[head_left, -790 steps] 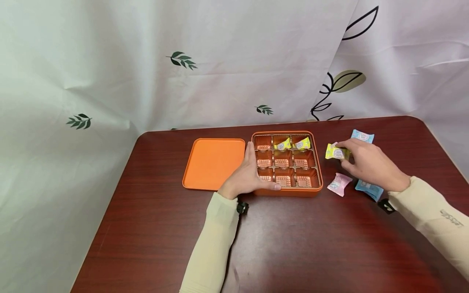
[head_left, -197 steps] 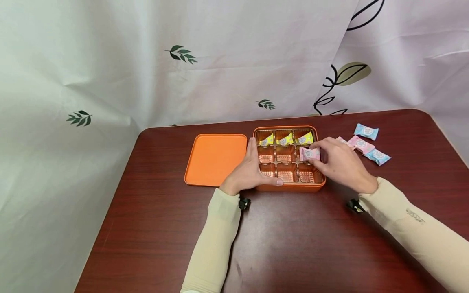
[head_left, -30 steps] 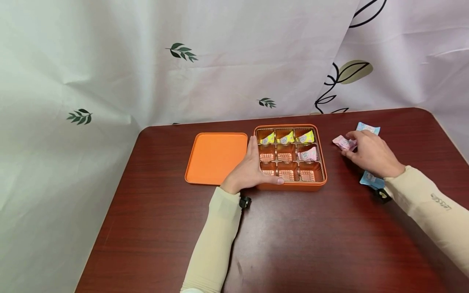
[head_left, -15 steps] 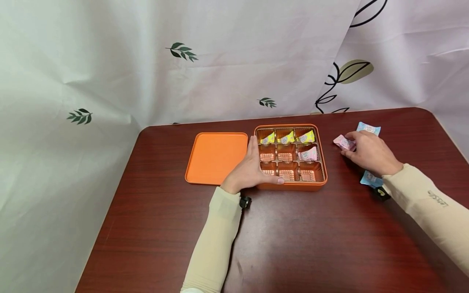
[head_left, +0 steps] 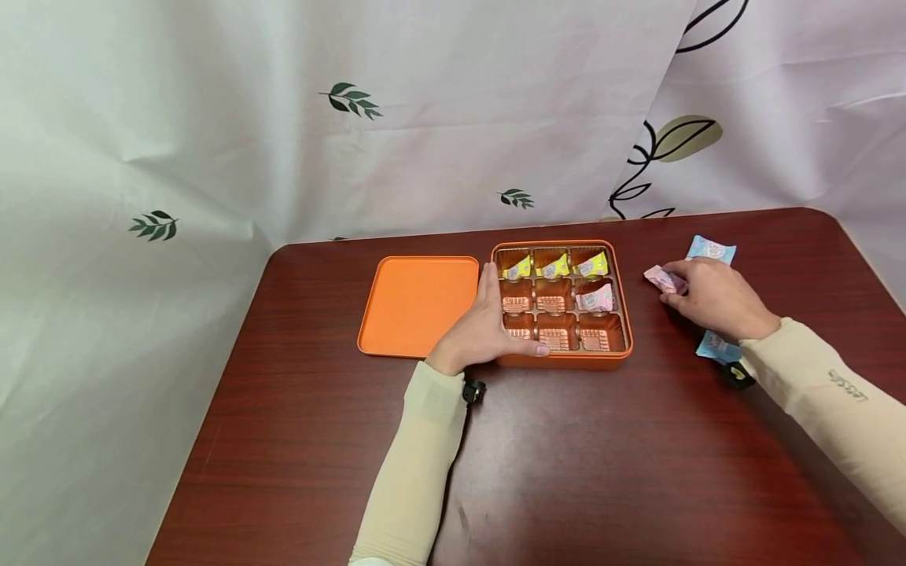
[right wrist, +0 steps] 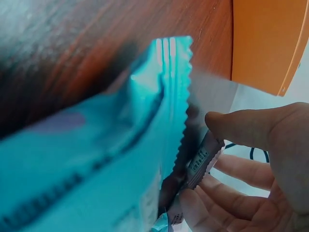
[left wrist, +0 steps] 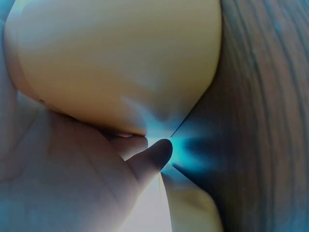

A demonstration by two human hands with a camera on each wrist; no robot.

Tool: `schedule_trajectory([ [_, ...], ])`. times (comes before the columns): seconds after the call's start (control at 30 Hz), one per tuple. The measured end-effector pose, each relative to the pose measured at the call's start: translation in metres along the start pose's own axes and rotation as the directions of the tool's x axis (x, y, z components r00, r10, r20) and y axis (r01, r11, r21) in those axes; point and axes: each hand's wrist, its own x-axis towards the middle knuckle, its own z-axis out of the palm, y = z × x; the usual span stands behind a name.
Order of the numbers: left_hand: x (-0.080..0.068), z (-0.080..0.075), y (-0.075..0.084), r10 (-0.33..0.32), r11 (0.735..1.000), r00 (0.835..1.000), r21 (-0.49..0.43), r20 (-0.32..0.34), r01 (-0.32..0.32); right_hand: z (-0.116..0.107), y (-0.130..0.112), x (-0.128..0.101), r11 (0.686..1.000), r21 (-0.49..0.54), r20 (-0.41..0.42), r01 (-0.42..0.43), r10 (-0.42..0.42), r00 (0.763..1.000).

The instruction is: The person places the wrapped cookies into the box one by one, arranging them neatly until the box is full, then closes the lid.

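Evidently, on the dark red table [head_left: 566,464] spread beneath the left hand [head_left: 481,334] and the right hand [head_left: 718,297], the step in hand is a pick-up, and the next move seems to call for a secure pinch and a clean lift. Between the hands sits an orange box [head_left: 566,362], divided into nine compartments [head_left: 554,339]; just left of the left hand lies an orange lid [head_left: 425,306], flat and holding nothing visible. The left hand braces the box's corner, fingers straight along the side, thumb stretched along the near edge. Well apart from it, the right hand pinches a pink sweet [head_left: 661,278] between thumb and fingers, low over the table. Three yellow sweets [head_left: 554,266] fill the row farthest from the left thumb, and a second pink sweet [head_left: 596,298] occupies the middle-row compartment nearest the right hand; bare copper floors show in the rest, partly hidden by the left hand. A far blue sweet [head_left: 711,250] lies just beyond the right hand, a near blue sweet [head_left: 716,347] just below its wrist; whether another hides beneath, I cannot tell.
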Motion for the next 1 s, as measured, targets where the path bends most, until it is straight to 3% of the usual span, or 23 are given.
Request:
schedule_trajectory([
  [0.5,-0.0014,-0.0006,0.0004,-0.020,1.000,1.000,-0.005,0.004,0.020,0.0007,0.0009,-0.0005,0.999,-0.003,-0.026,0.036,-0.036,0.999],
  [1.0,-0.0009,-0.0003,0.0009,-0.020,1.000,1.000,0.000,-0.012,0.020,-0.0032,-0.0003,-0.0018,0.999,0.030,0.009,-0.031,0.030,0.999],
])
